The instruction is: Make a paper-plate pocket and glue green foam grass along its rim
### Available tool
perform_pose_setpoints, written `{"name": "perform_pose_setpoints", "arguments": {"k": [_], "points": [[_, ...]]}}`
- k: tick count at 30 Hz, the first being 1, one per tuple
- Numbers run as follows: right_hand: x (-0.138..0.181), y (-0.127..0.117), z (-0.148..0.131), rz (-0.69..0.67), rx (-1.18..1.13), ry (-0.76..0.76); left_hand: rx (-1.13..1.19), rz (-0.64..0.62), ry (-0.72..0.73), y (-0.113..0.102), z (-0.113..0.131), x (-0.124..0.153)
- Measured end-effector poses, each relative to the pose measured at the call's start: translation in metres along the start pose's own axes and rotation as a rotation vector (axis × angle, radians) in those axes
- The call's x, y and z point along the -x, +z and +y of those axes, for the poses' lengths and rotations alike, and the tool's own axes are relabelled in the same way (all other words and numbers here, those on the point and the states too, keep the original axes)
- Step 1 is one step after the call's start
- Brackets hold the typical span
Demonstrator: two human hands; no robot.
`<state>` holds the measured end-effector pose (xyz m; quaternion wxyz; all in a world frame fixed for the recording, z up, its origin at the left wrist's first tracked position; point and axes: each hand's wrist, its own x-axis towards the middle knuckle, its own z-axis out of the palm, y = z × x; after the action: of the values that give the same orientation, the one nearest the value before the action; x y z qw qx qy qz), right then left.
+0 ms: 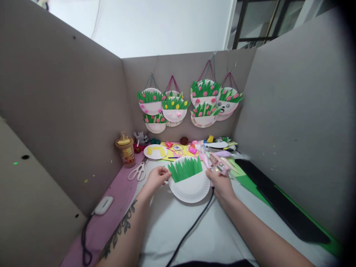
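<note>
A white paper plate pocket (190, 189) with a row of green paper grass (185, 170) is held up in front of me. My left hand (160, 177) pinches its left edge, fingers closed at the end of the grass. On the other side, my right hand (221, 182) has its thumb against the plate's right rim. Those same fingers are wrapped round a pink glue gun (221, 165), whose handle is mostly hidden. From below that hand a black cord (191, 226) runs down toward me across the white sheet.
White scissors (137, 172) and a lidded cup (126, 150) are at left. Behind lie a plate with yellow pieces (155, 152) and craft scraps. Finished plate baskets (174, 111) hang on the back panel. A long black object (280, 200) rests along the right side.
</note>
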<state>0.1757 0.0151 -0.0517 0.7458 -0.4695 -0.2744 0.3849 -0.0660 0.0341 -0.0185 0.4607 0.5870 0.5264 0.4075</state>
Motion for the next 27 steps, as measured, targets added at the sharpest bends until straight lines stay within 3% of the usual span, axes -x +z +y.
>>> {"name": "perform_pose_setpoints", "arguments": {"k": [5,13,27], "points": [[0.001,0.001,0.000,0.020,-0.058,-0.002,0.040,-0.064,-0.025,0.002,-0.001,0.000],[-0.003,-0.003,0.009,-0.006,-0.010,0.010,0.135,0.152,0.119,0.002,0.000,-0.006],[-0.005,-0.006,0.013,-0.004,0.036,0.008,0.088,0.186,0.055,0.003,0.003,-0.004]]}}
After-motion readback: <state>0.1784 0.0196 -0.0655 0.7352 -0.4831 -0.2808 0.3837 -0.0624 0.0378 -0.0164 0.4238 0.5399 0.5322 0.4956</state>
